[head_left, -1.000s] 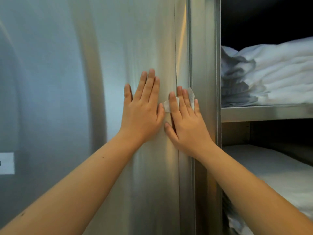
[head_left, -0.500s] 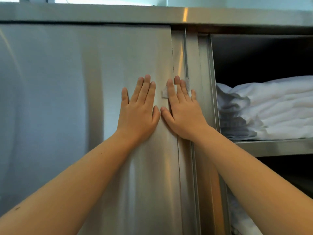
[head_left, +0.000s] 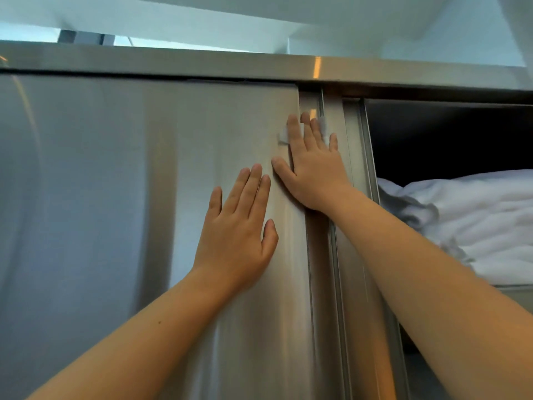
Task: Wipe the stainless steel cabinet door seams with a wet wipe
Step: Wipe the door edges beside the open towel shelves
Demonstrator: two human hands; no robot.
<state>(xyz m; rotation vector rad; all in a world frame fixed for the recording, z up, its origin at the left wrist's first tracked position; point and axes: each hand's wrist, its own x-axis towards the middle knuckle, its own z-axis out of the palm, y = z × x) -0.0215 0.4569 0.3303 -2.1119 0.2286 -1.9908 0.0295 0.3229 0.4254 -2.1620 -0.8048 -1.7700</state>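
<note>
Right grip (head_left: 314, 176) flat on wipe (head_left: 283, 137), white, crumpled

Your right hand (head_left: 313, 171) sits close under the cabinet's top rail (head_left: 202, 63), so little room is left upward along the seam (head_left: 309, 284). Your left hand (head_left: 236, 235) lies flat on the door (head_left: 101, 197) just below and left of it; further left the door face is bare. Right of the frame post (head_left: 353, 168), the compartment stands open above stacked white linens (head_left: 461, 220). Your right forearm (head_left: 418, 269) crosses the post lower down.
</note>
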